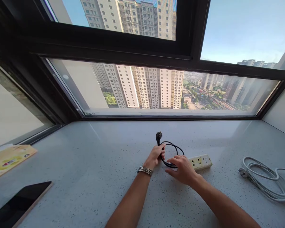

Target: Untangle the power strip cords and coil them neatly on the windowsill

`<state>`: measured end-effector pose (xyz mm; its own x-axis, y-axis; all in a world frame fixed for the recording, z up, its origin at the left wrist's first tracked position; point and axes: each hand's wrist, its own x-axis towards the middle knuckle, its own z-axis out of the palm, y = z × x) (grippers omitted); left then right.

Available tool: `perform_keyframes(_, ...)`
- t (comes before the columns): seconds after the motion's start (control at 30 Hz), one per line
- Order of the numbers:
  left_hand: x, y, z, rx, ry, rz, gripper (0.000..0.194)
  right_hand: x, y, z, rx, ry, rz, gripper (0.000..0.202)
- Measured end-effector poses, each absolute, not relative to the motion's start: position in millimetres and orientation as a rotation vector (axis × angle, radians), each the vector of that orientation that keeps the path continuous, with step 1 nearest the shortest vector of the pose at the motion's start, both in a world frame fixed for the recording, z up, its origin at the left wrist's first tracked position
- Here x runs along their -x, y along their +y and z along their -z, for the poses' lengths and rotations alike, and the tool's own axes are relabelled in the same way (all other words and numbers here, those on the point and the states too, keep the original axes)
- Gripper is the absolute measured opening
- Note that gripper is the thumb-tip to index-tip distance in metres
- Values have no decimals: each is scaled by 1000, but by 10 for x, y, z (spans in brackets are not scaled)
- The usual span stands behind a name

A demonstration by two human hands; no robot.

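My left hand (pixel 156 154), with a metal watch on its wrist, is closed around a black power cord (pixel 173 144) just below its plug (pixel 158 136). The plug points up and away from me. The cord runs in loose loops to the right. Over the lower part of these loops is my right hand (pixel 180 167), its fingers bent and the thumb apart; whether it touches the cord I cannot make out. Behind that hand, a cream power strip (pixel 201 162) lies on the speckled white sill (pixel 104 177), its left end hidden.
A coiled grey-white cord with a plug (pixel 273 180) lies at the right. On the left are a dark-screened phone (pixel 21 202) and a yellow packet (pixel 11 160). A dark-framed window (pixel 166 118) borders the sill at the back, with tall buildings outside.
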<state>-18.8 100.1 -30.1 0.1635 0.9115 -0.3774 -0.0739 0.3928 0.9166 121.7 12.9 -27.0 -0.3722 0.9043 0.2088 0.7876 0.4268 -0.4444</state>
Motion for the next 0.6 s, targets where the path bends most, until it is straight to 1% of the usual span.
perform_keyframes(0.07,266,1037,359,-1045,1331,-829,39,-1319,137,154,1472,-2333,-406,44)
perform_keyframes(0.13,359,1080,390,-1183,1485,-756,39,-1449,148,42,1540,-2424,-471,64)
perform_keyframes(0.2,451,1121,389,-1311,1633,-656,40,-1571,163,-33,1626,-2524,-530,73)
perform_keyframes(0.27,522,1150,362,-1426,1747,-546,41,-1653,182,-62,1733,-2609,-523,71)
perform_keyframes(0.37,571,1153,297,-1575,1834,-387,44,-1686,202,-70,1876,-2661,-415,55)
perform_keyframes(0.47,566,1127,246,-1699,1860,-281,44,-1660,188,-91,1909,-2670,-303,45)
perform_keyframes(0.53,551,1108,233,-1773,1875,-243,43,-1628,160,-99,1898,-2645,-175,46)
perform_keyframes(0.6,533,1096,235,-1843,1894,-219,41,-1590,134,-77,1859,-2611,-40,51)
